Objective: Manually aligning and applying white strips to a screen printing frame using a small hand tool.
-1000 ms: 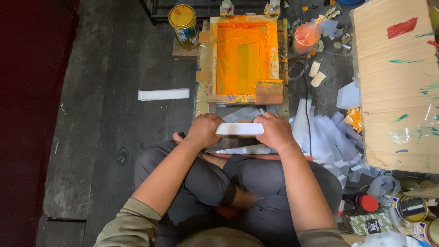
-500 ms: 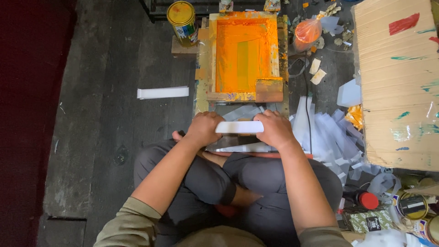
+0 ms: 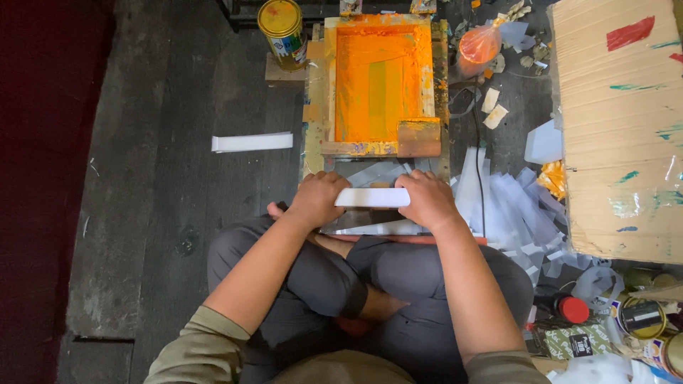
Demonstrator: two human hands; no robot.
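I sit cross-legged on a dark floor. Both hands hold a narrow stack of white strips (image 3: pixel 373 197) flat in front of me, my left hand (image 3: pixel 317 198) gripping its left end and my right hand (image 3: pixel 427 199) its right end. Just beyond the stack lies a wooden printing screen frame (image 3: pixel 318 85) coated in orange ink, with an orange-stained squeegee (image 3: pixel 419 137) resting at its near right corner. Under my hands a shiny flat sheet (image 3: pixel 370 226) lies across my knees.
A second white strip stack (image 3: pixel 252 142) lies on the floor to the left. A yellow paint can (image 3: pixel 282 21) stands at the frame's far left, an orange-filled plastic bag (image 3: pixel 479 44) at its far right. Loose white sheets (image 3: pixel 512 206), a cardboard board (image 3: pixel 619 121) and several cans (image 3: pixel 642 318) crowd the right.
My hands and the white stack stay nearly where they were; the view has only shifted slightly.
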